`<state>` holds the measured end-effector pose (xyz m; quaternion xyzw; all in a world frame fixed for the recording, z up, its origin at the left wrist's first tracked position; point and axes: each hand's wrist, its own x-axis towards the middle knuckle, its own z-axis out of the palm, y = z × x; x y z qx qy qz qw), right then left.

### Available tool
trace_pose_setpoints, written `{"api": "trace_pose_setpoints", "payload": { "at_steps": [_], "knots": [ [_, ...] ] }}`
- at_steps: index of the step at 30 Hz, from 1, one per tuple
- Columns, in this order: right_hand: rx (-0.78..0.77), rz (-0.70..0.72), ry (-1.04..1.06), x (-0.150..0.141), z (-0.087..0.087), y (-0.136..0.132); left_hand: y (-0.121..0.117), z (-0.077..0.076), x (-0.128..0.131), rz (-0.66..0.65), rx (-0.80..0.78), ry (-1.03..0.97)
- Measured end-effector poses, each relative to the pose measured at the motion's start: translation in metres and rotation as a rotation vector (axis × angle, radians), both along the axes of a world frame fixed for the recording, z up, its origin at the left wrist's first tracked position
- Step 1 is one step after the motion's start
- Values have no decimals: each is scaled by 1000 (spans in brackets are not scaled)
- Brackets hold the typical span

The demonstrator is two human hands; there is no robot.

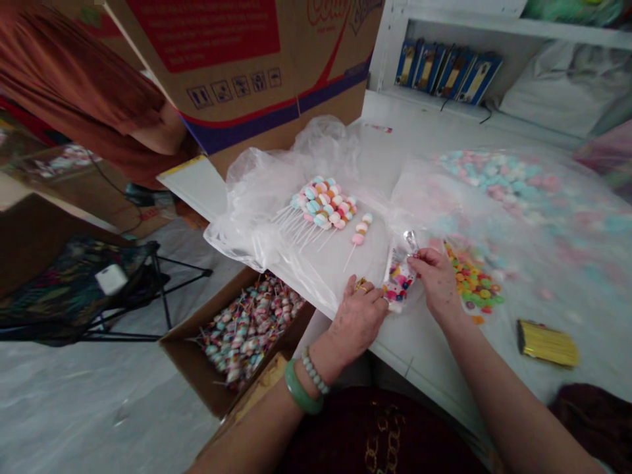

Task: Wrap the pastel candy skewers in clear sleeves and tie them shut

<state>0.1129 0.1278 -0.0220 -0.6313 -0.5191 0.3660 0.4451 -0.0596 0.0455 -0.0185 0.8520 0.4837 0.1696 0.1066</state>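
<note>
My right hand (pixel 435 280) pinches the edge of a small printed plastic bag (pixel 399 280) with colourful dots. A shiny silver piece (pixel 411 240) lies just beyond those fingertips; its kind is unclear. My left hand (pixel 363 315) rests palm down at the table edge, its fingertips touching the bag's left side. Something gold shows at its fingers, perhaps a ring. Left of the bag lies a single marshmallow skewer (pixel 361 230) on a white stick. Further left, several marshmallow skewers (pixel 326 203) are stacked on clear plastic sheeting (pixel 257 230).
Fruit-coloured gummy rings (pixel 476 283) and a gold bundle (pixel 548 343) lie at right, loose marshmallows (pixel 513 178) under plastic behind. A large carton (pixel 247 72) stands at the back. Below left, an open box (pixel 192 375) holds wrapped skewers. A person (pixel 89 85) stands beyond a folding chair (pixel 74 289).
</note>
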Motion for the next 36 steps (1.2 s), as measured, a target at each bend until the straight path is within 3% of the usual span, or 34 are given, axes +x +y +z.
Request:
{"api": "trace_pose_setpoints", "payload": {
  "at_steps": [4, 7, 9, 11, 14, 16, 18, 21, 25, 29, 33, 36],
  "knots": [
    [48, 69, 234, -1, 13, -7, -3, 15, -5, 39, 131, -181],
    [8, 123, 357, -18, 25, -20, -3, 26, -8, 182, 144, -372],
    [-41, 214, 390, -32, 31, -33, -1, 29, -8, 368, 8, -597],
    [-99, 353, 412, -47, 34, -45, 2, 30, -9, 509, -235, -912],
    [-152, 495, 412, -64, 37, -58, 4, 28, -12, 518, -612, -1358],
    [-176, 481, 376, -71, 38, -59, 5, 27, -17, 566, -680, -1558],
    [-208, 412, 361, -76, 38, -56, 4, 26, -23, 669, -635, -1694],
    [-272, 341, 313, -84, 39, -50, 4, 24, -33, 693, -694, -1792],
    [-324, 418, 125, -93, 38, -46, 4, 17, -46, 614, -869, -1728],
    [-263, 502, -155, -100, 34, -33, 7, 11, -64, 692, -820, -1800],
    [-81, 403, -789, -116, 27, -6, 10, 3, -81, 823, -693, -1841],
    [-156, 334, -982, -130, 21, 12, 9, -2, -86, 839, -674, -1846]
  ]
}}
